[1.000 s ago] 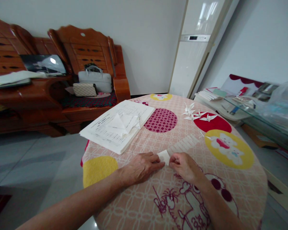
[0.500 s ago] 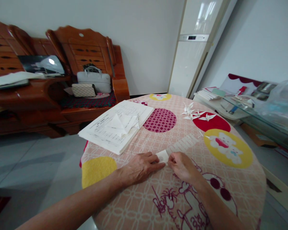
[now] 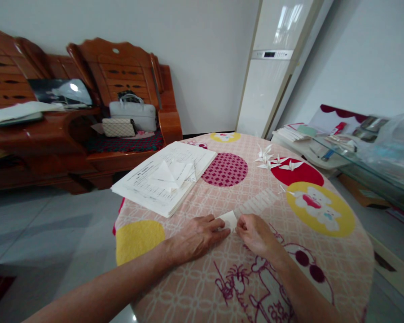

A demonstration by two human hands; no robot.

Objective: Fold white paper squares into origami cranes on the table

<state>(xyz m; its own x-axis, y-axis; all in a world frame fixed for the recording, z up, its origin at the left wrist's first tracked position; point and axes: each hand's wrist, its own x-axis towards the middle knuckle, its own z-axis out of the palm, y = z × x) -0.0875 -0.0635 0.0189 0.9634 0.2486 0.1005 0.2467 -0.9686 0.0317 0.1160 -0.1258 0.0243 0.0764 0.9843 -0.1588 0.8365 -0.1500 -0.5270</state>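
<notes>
A small folded white paper [image 3: 229, 219] lies on the round table with the pink patterned cloth [image 3: 202, 278]. My left hand [image 3: 197, 235] rests flat on the cloth, its fingertips pressing the paper's left edge. My right hand [image 3: 257, 234] is curled, fingers pinched on the paper's right edge. Both forearms reach in from the bottom of the view.
A stack of printed sheets with loose folded paper on top [image 3: 166, 175] lies at the table's far left. Several white paper cranes [image 3: 272, 160] sit at the far right. Wooden benches with bags [image 3: 131, 114] stand behind. A glass-topped table with clutter [image 3: 350, 143] is to the right.
Both hands stay on the small paper with only slight finger shifts. The view has drifted a little.
</notes>
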